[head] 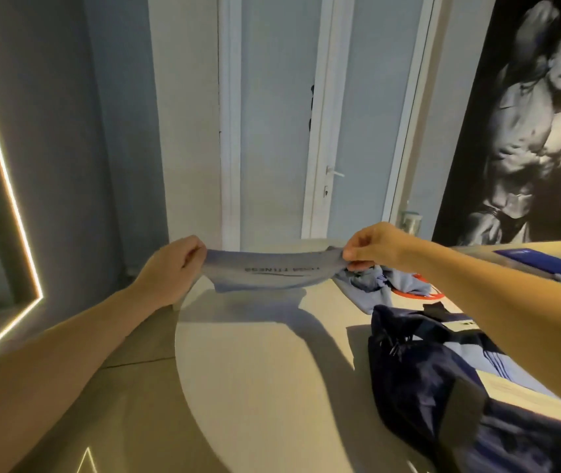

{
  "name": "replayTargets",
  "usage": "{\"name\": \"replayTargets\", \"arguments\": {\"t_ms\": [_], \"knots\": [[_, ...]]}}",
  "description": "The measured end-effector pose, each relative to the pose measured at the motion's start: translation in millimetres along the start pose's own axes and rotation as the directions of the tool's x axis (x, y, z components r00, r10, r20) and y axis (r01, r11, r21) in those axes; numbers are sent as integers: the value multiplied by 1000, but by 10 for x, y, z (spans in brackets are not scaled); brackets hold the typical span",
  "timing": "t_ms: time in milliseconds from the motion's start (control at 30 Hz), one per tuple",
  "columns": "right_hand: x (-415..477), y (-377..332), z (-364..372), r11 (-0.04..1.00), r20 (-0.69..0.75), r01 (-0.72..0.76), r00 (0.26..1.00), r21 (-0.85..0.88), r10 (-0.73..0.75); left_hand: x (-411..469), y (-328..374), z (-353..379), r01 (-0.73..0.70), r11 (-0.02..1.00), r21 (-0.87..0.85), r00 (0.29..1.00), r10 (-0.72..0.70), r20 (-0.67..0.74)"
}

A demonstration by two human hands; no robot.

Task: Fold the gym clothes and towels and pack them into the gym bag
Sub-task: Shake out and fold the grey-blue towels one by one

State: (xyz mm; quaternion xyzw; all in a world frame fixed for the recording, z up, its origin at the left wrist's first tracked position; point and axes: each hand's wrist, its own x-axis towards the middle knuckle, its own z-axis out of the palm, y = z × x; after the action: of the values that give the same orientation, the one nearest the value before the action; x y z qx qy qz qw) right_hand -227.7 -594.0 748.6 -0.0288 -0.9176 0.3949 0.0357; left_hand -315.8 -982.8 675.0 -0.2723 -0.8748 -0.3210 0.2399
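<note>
Both arms reach forward, forearms bare, hands raised above the far edge of the surface (pixel 255 370).

Left hand (pixel 173 264): back of hand toward camera, fingers curled, pinching the left end of a light-blue garment (pixel 268 271).

Right hand (pixel 374 247): wrist bent inward, thumb and fingers pinching the garment's right end.

The garment is pulled taut between the two hands, hanging clear of the surface and casting a shadow on it. A line of dark print runs across it, reading upside down.

Just beyond and below the right hand: crumpled light-blue clothes (pixel 371 285) lie on the surface, next to an orange ring (pixel 408 295).

Under the right forearm, nearer the person: a dark navy gym bag (pixel 419 380), slumped and creased. A light-blue striped cloth (pixel 511 360) shows at the bag, below the forearm; cannot tell whether it sits inside the bag or beside it.

Past the hands: a white door (pixel 326 131). Right of the right hand: a black-and-white poster (pixel 528 114). Left of the left arm: a lit light strip (pixel 5 186).
</note>
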Motion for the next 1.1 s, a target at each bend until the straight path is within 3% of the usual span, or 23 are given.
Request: {"name": "replayTargets", "arguments": {"t_ms": [200, 300, 467, 600, 667, 767, 833, 900, 1033, 1100], "knots": [[-481, 546, 718, 892, 429, 90, 895, -444, 124, -1246, -279, 382, -43, 999, -11, 965, 45, 258], [-701, 656, 975, 802, 508, 167, 841, -573, 188, -1630, -326, 462, -95, 995, -13, 949, 95, 301], [-829, 774, 1195, 769, 552, 198, 801, -608, 231, -1945, -332, 514, -153, 988, -4, 935, 146, 324], [-695, 672, 1172, 761, 484, 135, 837, -634, 254, -1784, -351, 508, -94, 995, -15, 956, 94, 276], [-579, 631, 1116, 797, 424, 82, 876, -598, 228, -1625, -324, 535, 2, 998, -62, 970, 13, 242], [-319, 685, 1089, 960, 274, -129, 941, -249, 197, -1328, -313, 653, 233, 952, -199, 957, -188, 223], [-120, 756, 1121, 957, 177, -273, 951, 97, 253, -1088, -354, 776, 350, 896, -274, 931, -302, 203], [89, 821, 1179, 917, 96, -322, 947, 237, 308, -831, -404, 931, 444, 843, -304, 895, -404, 188], [519, 948, 1343, 937, -99, -312, 939, 160, 330, -351, -587, 1298, 506, 816, -279, 863, -482, 155], [744, 1042, 1420, 941, -174, -328, 925, 83, 338, -159, -737, 1481, 518, 835, -184, 854, -492, 169]]}}
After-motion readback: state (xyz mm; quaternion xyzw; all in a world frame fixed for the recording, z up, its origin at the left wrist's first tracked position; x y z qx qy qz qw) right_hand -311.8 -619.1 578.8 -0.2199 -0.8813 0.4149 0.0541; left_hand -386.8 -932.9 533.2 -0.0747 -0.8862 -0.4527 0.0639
